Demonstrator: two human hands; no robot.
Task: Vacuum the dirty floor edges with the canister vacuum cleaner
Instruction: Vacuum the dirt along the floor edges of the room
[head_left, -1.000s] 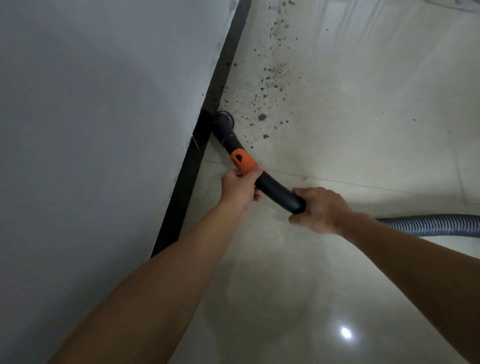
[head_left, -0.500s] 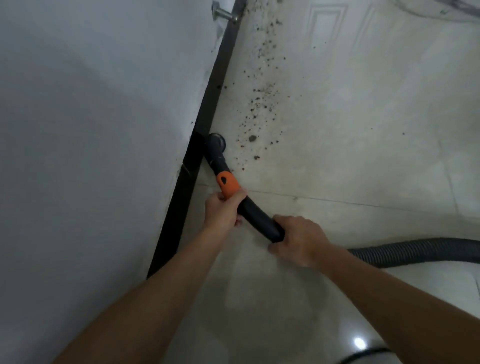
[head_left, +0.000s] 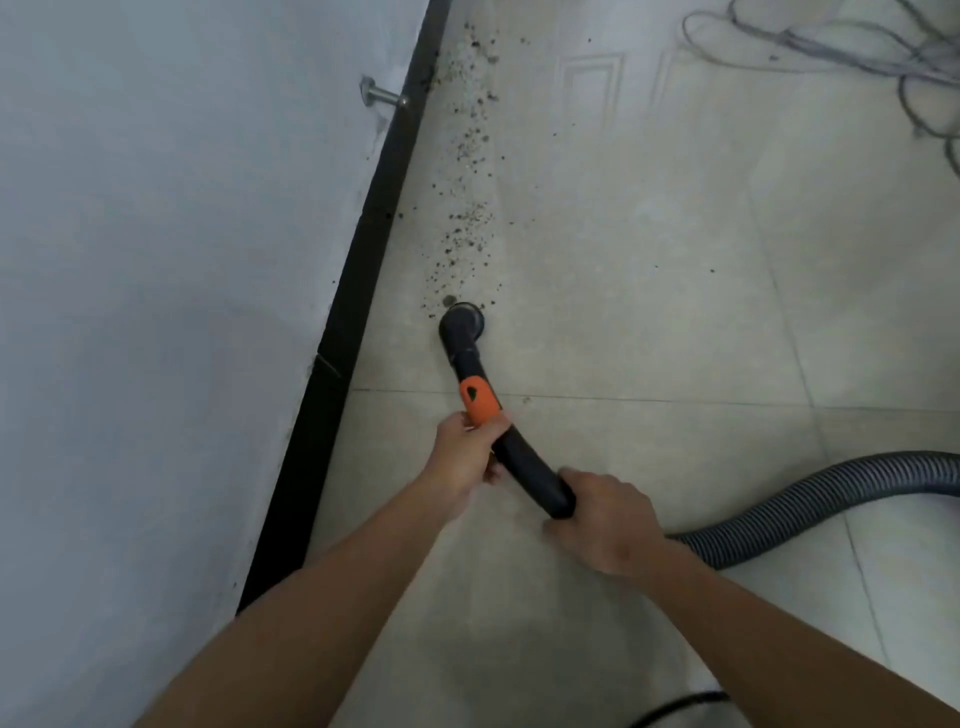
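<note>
1. Nozzle (head_left: 462, 321) has swung right, off the black baseboard (head_left: 358, 312), onto the dirt trail's (head_left: 467, 218) near end.
2. Left hand (head_left: 465, 452) wraps the wand (head_left: 524, 467) behind the orange slider (head_left: 479, 400); right hand (head_left: 605, 527) grips it by the ribbed hose (head_left: 810, 499).
3. Most of the trail farther along still needs sucking up, imo.

There are two hands, the left hand (head_left: 465, 452) and right hand (head_left: 605, 525), one pipe (head_left: 524, 467), one hose (head_left: 810, 499), one door stop (head_left: 382, 97) (far beyond the fingers), one cable tangle (head_left: 857, 52).
</note>
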